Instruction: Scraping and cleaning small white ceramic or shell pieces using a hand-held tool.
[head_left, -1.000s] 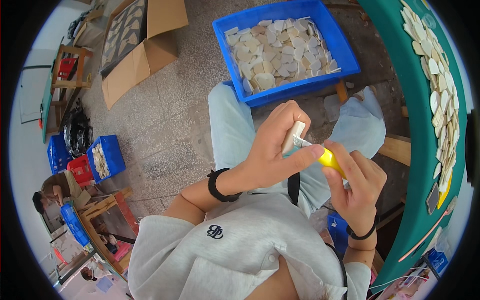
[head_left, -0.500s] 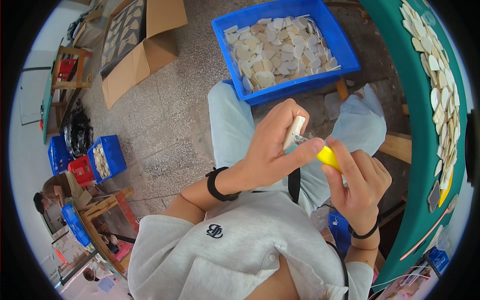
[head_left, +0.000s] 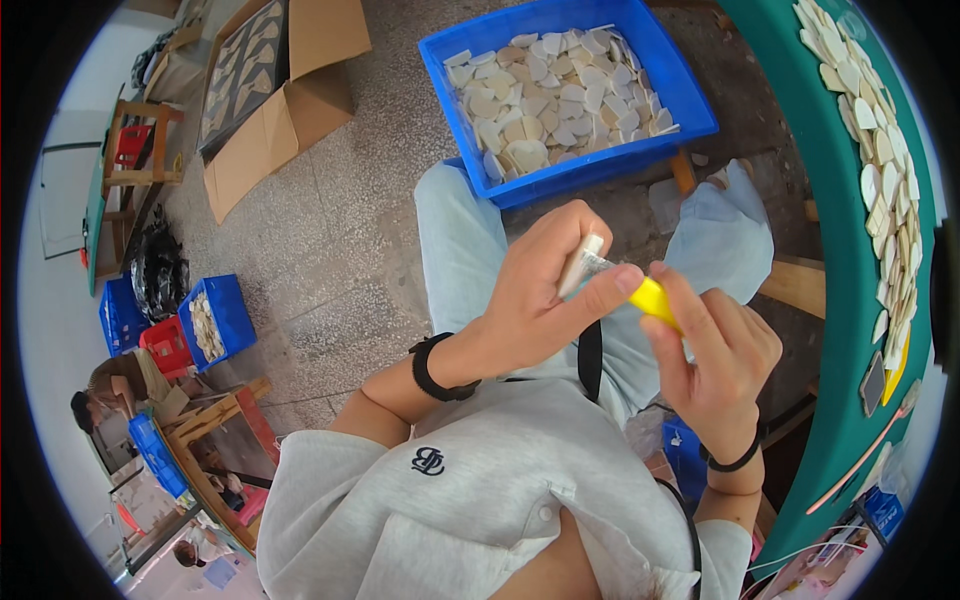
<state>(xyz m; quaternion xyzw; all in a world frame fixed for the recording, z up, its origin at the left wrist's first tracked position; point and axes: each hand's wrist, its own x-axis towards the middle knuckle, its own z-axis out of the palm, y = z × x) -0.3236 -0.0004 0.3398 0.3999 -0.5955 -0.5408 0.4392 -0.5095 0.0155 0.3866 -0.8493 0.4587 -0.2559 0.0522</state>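
My left hand (head_left: 540,295) is closed around a small flat white piece (head_left: 578,268) with its edge turned up. In my right hand (head_left: 722,372) is a knife with a yellow handle (head_left: 658,303), pinched between thumb and fingers. Its short metal blade (head_left: 597,264) points left and lies against the white piece. My left thumb reaches over to the front end of the yellow handle. Part of the blade is hidden behind that thumb. Both hands are above my lap.
Ahead stands a blue bin (head_left: 590,180) of flat white and beige pieces. More pieces (head_left: 885,190) lie along the green table (head_left: 835,250) on my right, with a phone (head_left: 873,384). An open cardboard box (head_left: 270,150) sits front left. Another person (head_left: 125,380) works far left.
The blade has shifted slightly and lies flatter against the white piece, which has tilted a little. Both hands keep their grips.
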